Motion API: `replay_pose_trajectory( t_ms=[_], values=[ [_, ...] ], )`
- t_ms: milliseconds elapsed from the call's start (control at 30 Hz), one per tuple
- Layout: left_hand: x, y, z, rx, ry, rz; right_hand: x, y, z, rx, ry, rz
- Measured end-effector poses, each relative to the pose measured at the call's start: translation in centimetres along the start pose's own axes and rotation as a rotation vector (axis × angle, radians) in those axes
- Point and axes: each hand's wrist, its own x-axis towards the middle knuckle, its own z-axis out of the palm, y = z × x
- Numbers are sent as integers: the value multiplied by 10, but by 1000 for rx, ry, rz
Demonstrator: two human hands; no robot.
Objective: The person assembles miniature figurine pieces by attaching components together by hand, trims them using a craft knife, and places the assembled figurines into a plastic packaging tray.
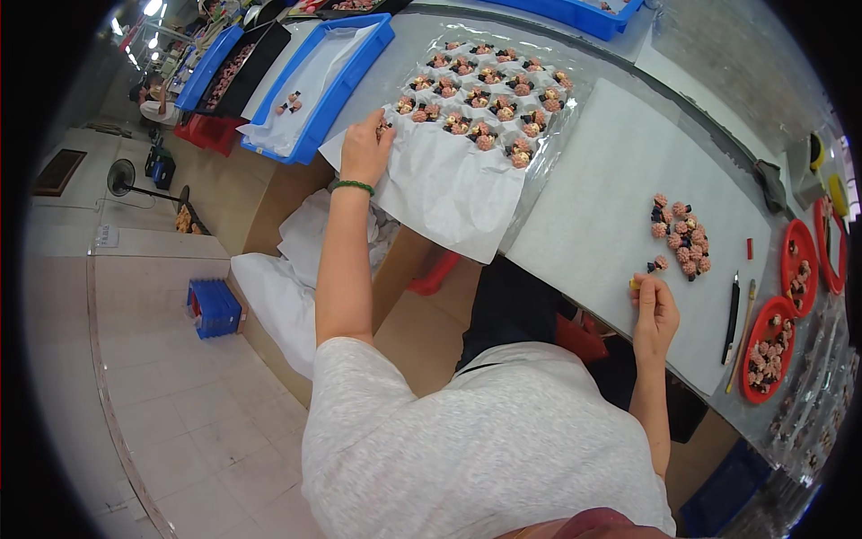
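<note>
My left hand (366, 151), a green bracelet at its wrist, is at the left edge of a white paper sheet (449, 193). Its fingers are closed on a small pink figurine (385, 129), mostly hidden by them. On that paper and the clear plastic around it stand several rows of pink, dark and cream figurines (485, 97). My right hand (656, 314) is at the near edge of a white work sheet (575, 216), pinching a small yellow piece (634, 283). Just beyond its fingertips lies one pink and dark figurine (658, 264), with a pile of similar ones (684, 239) farther off.
Right of the pile lie a black pen-like tool (731, 319), a thin brush-like stick (742, 334) and a red piece (750, 249). Red trays (747, 382) of small parts stand at the right. A blue tray (314, 144) sits at the left, above an open carton (400, 274).
</note>
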Motion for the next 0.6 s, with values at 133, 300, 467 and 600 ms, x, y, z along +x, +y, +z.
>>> replay_pose_trajectory(
  t_ms=[133, 300, 467, 600],
  values=[
    [3, -1, 10, 29, -17, 8, 0, 0, 2, -2, 10, -12],
    [-4, 5, 23, 240, -196, -93, 2, 0, 1, -19, 5, -71],
    [-4, 22, 9, 277, -292, -133, 2, -3, -3, -8, 22, -104],
    [-7, 58, -17, 362, 13, 66, -1, 0, -1, -6, 17, -109]
  ],
)
